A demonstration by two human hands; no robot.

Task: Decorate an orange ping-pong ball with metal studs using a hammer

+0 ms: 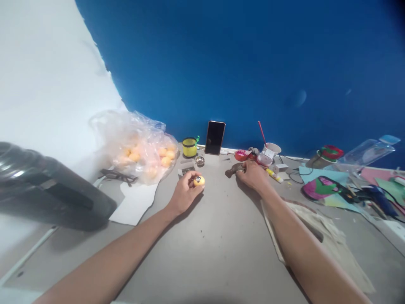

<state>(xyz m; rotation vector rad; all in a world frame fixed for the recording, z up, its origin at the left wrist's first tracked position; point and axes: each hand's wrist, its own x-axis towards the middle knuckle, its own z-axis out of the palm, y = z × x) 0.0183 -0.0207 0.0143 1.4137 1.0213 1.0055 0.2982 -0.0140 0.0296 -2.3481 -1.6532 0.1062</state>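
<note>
My left hand (186,192) is closed around a yellow-orange ping-pong ball (199,180) with a dark marking on its upper side. At the right, my right hand (254,176) reaches to a crumpled brown rag (233,170), its fingers bent down on the near end. Just behind the left hand lie a small dark box (187,170) and a shiny round metal piece (200,161). Beyond the right hand sit red painted pieces (241,155), and a yellow tube (274,175) lies beside its wrist.
A phone (215,137) leans against the blue wall beside a yellow cup (190,147). A plastic bag of orange balls (142,147), glasses (118,176) and a large dark bottle (53,190) stand left. Right are a white cup (272,148), a cloth (335,240) and coloured paper (343,202).
</note>
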